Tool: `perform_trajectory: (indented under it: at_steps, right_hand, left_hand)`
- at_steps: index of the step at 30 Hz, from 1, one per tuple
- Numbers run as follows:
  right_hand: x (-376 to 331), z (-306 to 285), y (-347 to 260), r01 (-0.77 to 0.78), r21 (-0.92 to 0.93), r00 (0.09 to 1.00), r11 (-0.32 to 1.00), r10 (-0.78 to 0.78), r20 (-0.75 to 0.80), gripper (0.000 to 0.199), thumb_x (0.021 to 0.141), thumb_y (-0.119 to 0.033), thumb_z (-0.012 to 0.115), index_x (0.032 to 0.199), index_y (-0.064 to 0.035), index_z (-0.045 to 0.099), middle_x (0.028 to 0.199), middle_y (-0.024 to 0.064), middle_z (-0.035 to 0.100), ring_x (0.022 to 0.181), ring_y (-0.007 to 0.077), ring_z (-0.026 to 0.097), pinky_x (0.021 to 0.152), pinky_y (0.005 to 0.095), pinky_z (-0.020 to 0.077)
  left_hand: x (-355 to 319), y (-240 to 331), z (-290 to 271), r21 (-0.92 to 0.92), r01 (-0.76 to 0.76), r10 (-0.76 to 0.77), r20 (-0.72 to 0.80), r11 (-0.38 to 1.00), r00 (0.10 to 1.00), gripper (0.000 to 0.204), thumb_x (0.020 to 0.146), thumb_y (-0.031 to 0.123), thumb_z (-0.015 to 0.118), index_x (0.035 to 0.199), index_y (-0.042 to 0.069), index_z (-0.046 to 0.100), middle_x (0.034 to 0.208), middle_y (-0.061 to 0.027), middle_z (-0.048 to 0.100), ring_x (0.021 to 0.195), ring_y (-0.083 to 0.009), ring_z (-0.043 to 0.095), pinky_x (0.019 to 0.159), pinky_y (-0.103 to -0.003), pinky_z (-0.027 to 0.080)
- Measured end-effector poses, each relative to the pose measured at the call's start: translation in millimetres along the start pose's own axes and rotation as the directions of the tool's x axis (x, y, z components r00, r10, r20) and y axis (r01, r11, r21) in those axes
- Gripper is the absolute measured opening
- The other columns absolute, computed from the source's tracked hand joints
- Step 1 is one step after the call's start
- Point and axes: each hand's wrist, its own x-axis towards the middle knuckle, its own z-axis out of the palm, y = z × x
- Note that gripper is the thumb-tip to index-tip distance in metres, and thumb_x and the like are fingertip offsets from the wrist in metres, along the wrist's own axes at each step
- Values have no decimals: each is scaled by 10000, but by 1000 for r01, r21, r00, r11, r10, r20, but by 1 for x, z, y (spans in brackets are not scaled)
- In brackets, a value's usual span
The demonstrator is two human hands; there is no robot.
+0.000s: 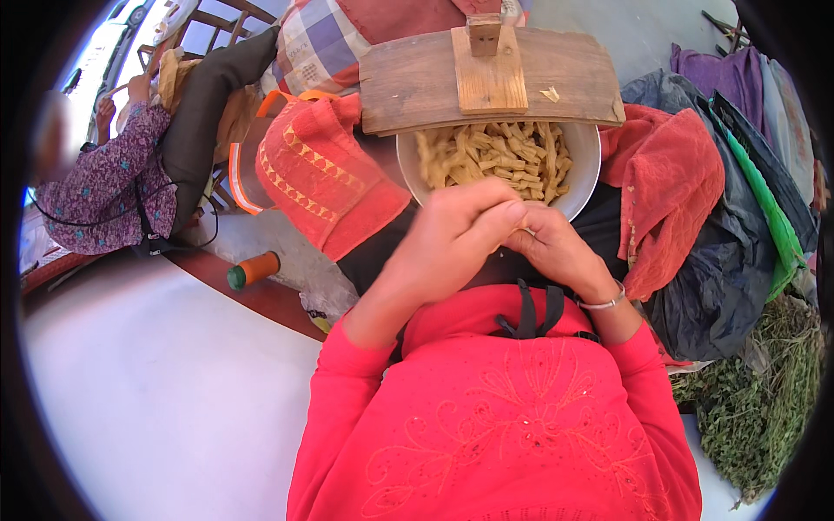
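Note:
My left hand (456, 230) and my right hand (552, 247) are pressed together just below a white bowl (584, 165), fingers curled around something small that I cannot make out. The bowl holds several short pale yellow pieces (499, 156) that look like cut stalks or pasta. A wooden board (556, 74) with a raised wooden block lies across the bowl's far rim. A silver bangle sits on my right wrist. My sleeves are bright pink-red.
A red patterned cloth (326, 178) lies left of the bowl, a red towel (673, 187) right of it. Dark bags (721, 278) and dried green herbs (764, 391) are at the right. An orange spool (254, 270) lies on the floor. Another person (109, 182) sits far left.

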Motion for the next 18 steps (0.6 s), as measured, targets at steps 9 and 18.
perform_trajectory:
  at_steps: [9,18]
  right_hand:
    - [27,-13,-194,580,61,776,812,-574,260,133,754,-89,590,880,-122,562,604,35,493,530,149,568,437,296,413]
    - [-120,-162,-61,-526,-175,448,832,97,-889,162,858,-13,616,1014,-8,661,932,60,648,847,142,617,760,266,492]
  left_hand:
    - [-53,112,-53,-704,-705,875,-286,86,392,87,855,76,553,770,85,538,442,82,434,329,12,289,342,-181,158]
    - [-85,55,-86,-502,-703,634,-339,503,695,311,1016,276,393,768,105,473,412,58,360,298,-56,243,302,-231,191]
